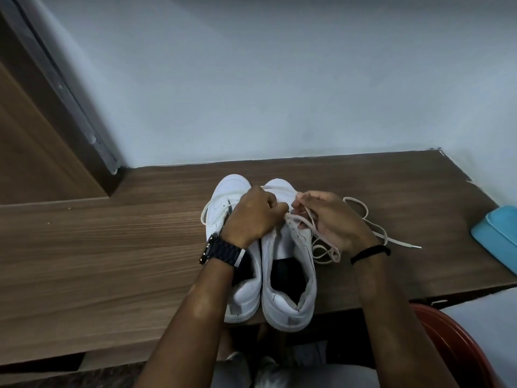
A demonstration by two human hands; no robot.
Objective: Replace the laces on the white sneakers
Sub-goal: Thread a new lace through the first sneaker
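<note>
Two white sneakers stand side by side on the wooden table [112, 247], toes pointing away from me. Over the eyelets of the right sneaker [288, 292] both hands meet. My left hand [251, 217], with a dark watch on its wrist, has its fingers curled and pinches the white lace [324, 247] near the eyelets. My right hand [330, 219] holds the same lace, which runs across its fingers and trails in loops to the right on the table. The left sneaker [246, 298] is partly hidden under my left forearm, with a lace loop at its left side.
A light blue object [498, 236] lies at the table's right edge. A red chair edge [453, 343] shows at the lower right. A white wall runs behind the table, and a wooden door panel [33, 135] stands at the far left.
</note>
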